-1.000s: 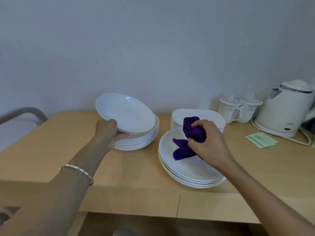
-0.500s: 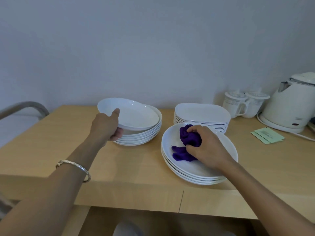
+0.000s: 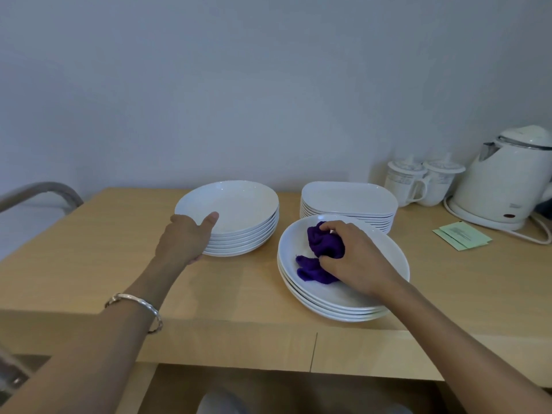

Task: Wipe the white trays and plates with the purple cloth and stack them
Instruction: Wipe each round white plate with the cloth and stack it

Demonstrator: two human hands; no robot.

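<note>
Two stacks of round white plates stand on the wooden table. My left hand (image 3: 188,237) holds the near rim of the top plate (image 3: 239,201) of the left stack, thumb on the rim, and that plate lies flat on the stack. My right hand (image 3: 355,261) grips the bunched purple cloth (image 3: 321,252) and presses it into the top plate (image 3: 385,258) of the right stack, with a loose end trailing toward me. Behind that stack sits a stack of white oblong trays (image 3: 348,198).
Two lidded white mugs (image 3: 424,182) and a white electric kettle (image 3: 504,180) on its base stand at the back right, by the wall. Green paper sachets (image 3: 460,234) lie in front of the kettle. A grey chair arm (image 3: 41,191) curves at the left. The table's front edge (image 3: 227,348) is near me.
My left hand has lowered the tilted plate flat onto the left stack. My right hand has brought the cloth down from the air into the top plate of the right stack.
</note>
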